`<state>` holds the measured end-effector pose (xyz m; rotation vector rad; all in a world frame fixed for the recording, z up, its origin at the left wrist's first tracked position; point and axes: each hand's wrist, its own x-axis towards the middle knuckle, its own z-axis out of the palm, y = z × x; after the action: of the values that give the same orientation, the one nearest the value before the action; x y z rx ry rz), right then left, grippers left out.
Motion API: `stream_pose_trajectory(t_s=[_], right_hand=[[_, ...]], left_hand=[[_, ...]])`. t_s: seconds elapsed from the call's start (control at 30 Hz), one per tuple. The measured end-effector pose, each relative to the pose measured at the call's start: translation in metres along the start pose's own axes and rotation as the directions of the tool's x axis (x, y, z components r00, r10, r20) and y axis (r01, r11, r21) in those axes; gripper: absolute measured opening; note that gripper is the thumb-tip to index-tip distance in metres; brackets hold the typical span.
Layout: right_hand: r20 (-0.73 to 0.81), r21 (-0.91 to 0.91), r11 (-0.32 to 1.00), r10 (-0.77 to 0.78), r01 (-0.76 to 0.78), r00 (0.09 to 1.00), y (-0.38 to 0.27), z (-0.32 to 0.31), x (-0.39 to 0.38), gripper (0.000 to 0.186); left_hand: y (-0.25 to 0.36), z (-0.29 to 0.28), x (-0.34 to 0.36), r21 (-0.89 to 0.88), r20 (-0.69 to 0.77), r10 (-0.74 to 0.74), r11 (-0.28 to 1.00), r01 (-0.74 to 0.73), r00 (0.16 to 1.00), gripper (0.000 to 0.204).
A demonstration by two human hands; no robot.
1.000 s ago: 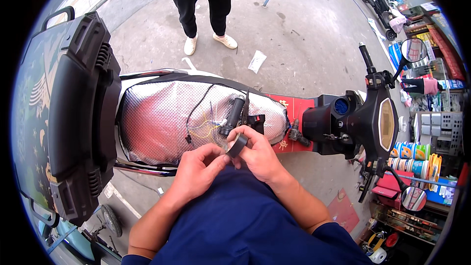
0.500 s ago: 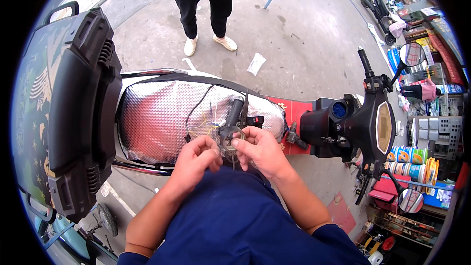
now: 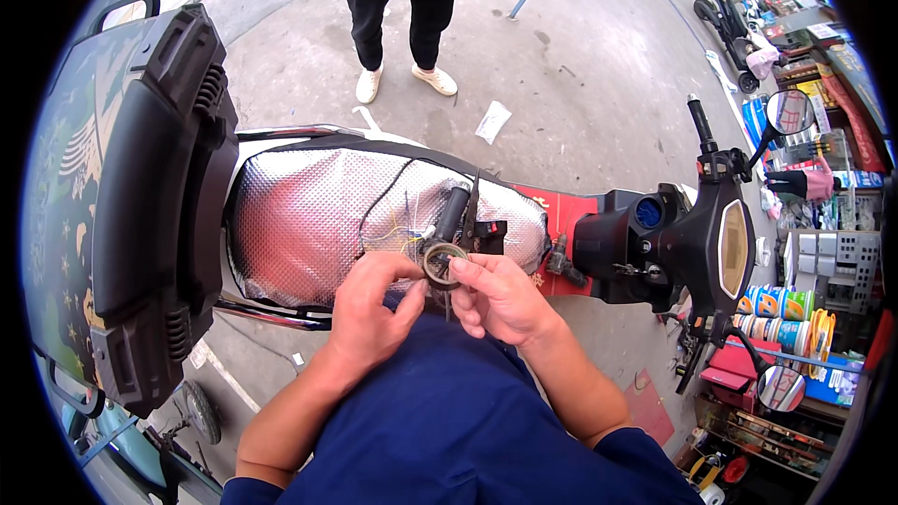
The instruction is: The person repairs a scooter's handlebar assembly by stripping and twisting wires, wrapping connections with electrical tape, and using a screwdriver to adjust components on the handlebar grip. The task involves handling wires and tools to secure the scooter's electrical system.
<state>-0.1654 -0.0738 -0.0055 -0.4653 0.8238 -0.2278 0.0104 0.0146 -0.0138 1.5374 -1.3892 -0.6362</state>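
Observation:
My right hand [image 3: 496, 299] holds a dark roll of tape [image 3: 441, 278], its thumb on the face. My left hand [image 3: 379, 309] has curled fingertips at the roll's left edge; what they pinch is too small to tell. Just beyond lie a black handlebar grip [image 3: 452, 213] with thin wires [image 3: 405, 236], a long dark tool [image 3: 473, 206] and a black switch piece with red [image 3: 491, 229], all on the scooter's silver quilted seat cover [image 3: 299, 206].
A top box [image 3: 140, 206] is at left, handlebars [image 3: 716, 224] right, a drill [image 3: 564, 262] on the red footboard [image 3: 561, 206]. A person's legs [image 3: 398, 19] stand opposite. Cluttered shelves [image 3: 804, 337], another person [image 3: 812, 182] and parked scooters [image 3: 725, 28] line the right.
The roll has turned from edge-on to show its round face. My left hand drew back from it, then returned to its left edge; my right hand shifted slightly right.

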Motion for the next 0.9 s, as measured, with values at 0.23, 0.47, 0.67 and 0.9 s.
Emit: stream_pose_trajectory(t_s=[0.23,0.47,0.67,0.9], right_hand=[[0.028,-0.896,0.313,-0.666,0.314,0.746,0.015,0.009,-0.005,0.037],[0.405,-0.897,-0.415,-0.641,0.150,0.652,0.013,0.007,-0.019,0.033],[0.435,-0.896,-0.366,-0.605,0.252,0.667,0.000,0.014,-0.039,0.030],[0.363,-0.773,0.231,-0.602,0.591,0.711,-0.014,0.007,-0.066,0.023]], left_hand=[[-0.006,0.006,-0.003,-0.200,0.179,-0.364,0.896,0.396,0.914,0.011],[-0.001,0.024,0.001,-0.110,0.213,-0.308,0.936,0.336,0.927,0.012],[-0.003,0.025,0.011,-0.076,0.154,-0.304,0.945,0.318,0.940,0.011],[-0.008,0.011,0.031,-0.115,0.123,-0.450,0.879,0.463,0.884,0.012]])
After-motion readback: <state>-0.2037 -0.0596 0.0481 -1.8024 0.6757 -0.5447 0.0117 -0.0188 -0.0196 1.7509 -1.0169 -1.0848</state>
